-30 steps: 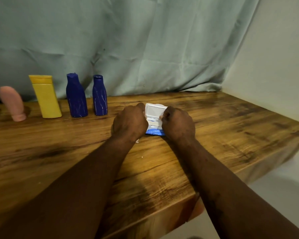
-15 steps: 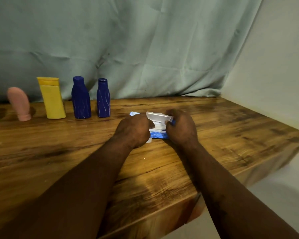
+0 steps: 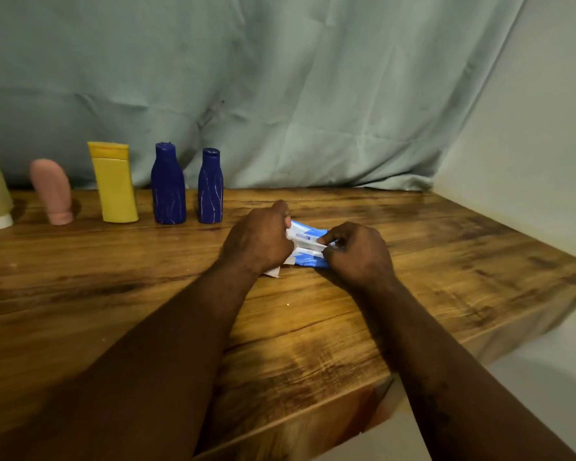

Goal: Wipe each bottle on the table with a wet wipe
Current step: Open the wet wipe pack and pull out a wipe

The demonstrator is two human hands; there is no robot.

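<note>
Mid-frame on the table (image 3: 446,261), the left hand (image 3: 256,241) grips one end of the wet-wipe pack (image 3: 308,242) and the right hand (image 3: 359,254) pinches its white lid. The pack looks soft, light and crumply, best steadied by its ends. I can't see a wipe inside. The bottles (image 3: 115,184) stand at left, opaque, their contents hidden.

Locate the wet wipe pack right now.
Head view, about centre: the wet wipe pack lies on the wooden table, gripped between the left hand and right hand, just right of and nearer than the smaller dark blue bottle.
</note>
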